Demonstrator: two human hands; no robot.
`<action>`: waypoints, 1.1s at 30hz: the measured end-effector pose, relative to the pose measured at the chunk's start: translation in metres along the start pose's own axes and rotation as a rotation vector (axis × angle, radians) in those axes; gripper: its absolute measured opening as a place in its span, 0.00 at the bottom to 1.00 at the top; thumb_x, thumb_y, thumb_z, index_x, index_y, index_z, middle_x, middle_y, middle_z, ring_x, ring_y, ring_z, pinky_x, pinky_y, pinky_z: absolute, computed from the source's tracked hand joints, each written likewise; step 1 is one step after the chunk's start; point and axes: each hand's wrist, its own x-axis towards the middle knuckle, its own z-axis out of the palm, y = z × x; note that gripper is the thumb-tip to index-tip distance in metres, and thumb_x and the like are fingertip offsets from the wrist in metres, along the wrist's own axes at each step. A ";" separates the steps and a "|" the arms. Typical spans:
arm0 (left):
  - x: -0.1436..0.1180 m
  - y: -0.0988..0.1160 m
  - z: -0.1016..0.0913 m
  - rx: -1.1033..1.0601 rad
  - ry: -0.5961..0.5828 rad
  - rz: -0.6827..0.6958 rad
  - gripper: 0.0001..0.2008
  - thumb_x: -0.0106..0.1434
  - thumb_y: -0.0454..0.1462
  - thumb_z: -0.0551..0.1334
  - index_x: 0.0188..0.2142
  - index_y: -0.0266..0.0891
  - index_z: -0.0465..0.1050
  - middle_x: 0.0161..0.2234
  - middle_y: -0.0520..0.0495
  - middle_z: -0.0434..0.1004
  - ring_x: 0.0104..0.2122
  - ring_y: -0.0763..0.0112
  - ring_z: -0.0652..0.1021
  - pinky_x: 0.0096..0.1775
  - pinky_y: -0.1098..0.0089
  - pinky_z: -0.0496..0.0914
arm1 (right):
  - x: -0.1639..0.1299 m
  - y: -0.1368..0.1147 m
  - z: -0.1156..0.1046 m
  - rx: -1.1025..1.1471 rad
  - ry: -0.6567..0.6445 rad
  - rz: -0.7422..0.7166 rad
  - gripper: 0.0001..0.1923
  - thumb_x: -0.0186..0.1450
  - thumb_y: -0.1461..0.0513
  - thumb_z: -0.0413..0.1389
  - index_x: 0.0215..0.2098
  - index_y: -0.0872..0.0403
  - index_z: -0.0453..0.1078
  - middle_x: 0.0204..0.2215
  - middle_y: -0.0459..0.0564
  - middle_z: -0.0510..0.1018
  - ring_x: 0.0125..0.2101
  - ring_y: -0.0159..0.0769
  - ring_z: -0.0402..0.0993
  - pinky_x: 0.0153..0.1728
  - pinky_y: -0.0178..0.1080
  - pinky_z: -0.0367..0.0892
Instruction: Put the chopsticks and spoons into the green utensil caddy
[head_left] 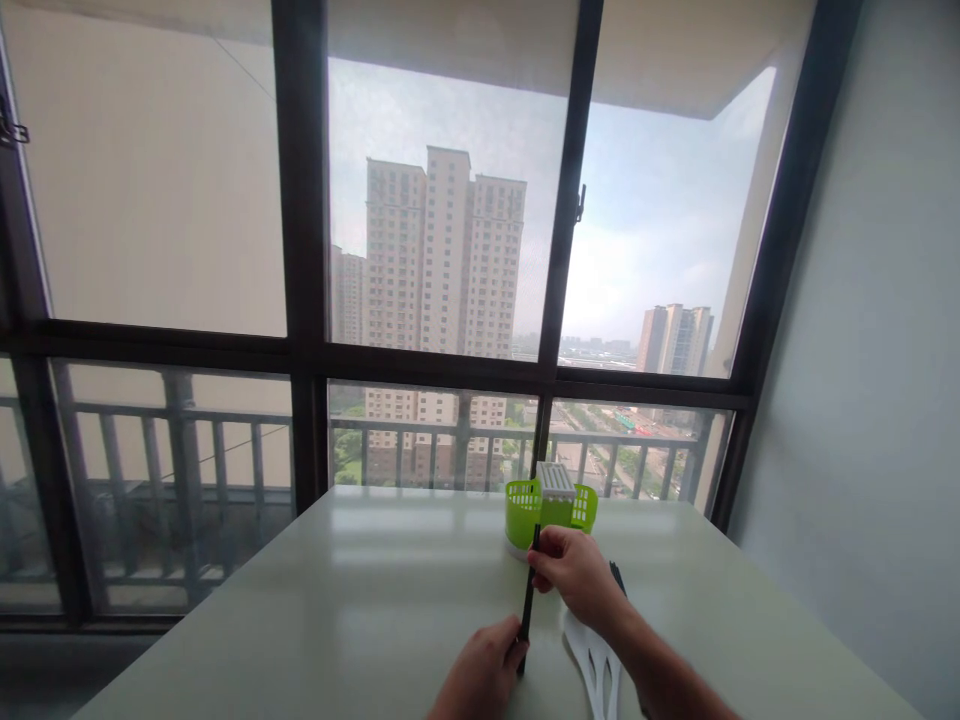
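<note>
Gripping a thin black stick (528, 590) (a chopstick, by the look of it) between them, both hands are at work near the front edge of the pale, glossy tabletop (337, 600). The right hand (576, 575) is clenched around the upper part of the stick, thumb and fingers pinching it, while the left hand (484, 675) closes on its lower end close to the tabletop. The stick stands nearly upright, tilted slightly, its top end reaching up in front of the lime-green slotted plastic utensil holder (525, 510). That holder sits toward the far side of the tabletop, just beyond the right hand, with a white slotted plastic insert (556, 480) rising from its middle. Under the right wrist lie flat white plastic utensils (592, 665) with long slots, and the dark tips of more black sticks (616, 575) show just beside the wrist. Behind the tabletop stands a dark-framed window (300, 250) looking out on a balcony railing (187, 420) and tall apartment blocks (442, 250).
</note>
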 end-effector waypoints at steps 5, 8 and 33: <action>0.001 -0.006 -0.002 -0.050 0.135 -0.082 0.19 0.70 0.40 0.53 0.59 0.43 0.65 0.35 0.50 0.78 0.37 0.67 0.78 0.43 0.71 0.65 | 0.065 -0.033 -0.037 -0.013 -0.023 -0.045 0.16 0.61 0.51 0.62 0.31 0.56 0.73 0.23 0.47 0.77 0.25 0.37 0.78 0.26 0.33 0.73; 0.001 -0.007 -0.001 -0.021 0.134 -0.113 0.19 0.71 0.42 0.51 0.59 0.45 0.64 0.36 0.50 0.77 0.38 0.67 0.78 0.42 0.71 0.65 | 0.121 -0.059 -0.074 -0.090 0.140 -0.048 0.15 0.63 0.53 0.63 0.35 0.59 0.75 0.25 0.50 0.79 0.27 0.37 0.78 0.28 0.32 0.73; 0.009 -0.011 0.008 0.063 -0.097 -0.191 0.17 0.69 0.41 0.48 0.54 0.46 0.65 0.37 0.44 0.81 0.39 0.59 0.81 0.39 0.66 0.66 | 0.236 0.018 -0.056 -0.400 0.165 0.309 0.16 0.49 0.63 0.72 0.21 0.57 0.68 0.19 0.48 0.70 0.26 0.42 0.73 0.31 0.45 0.73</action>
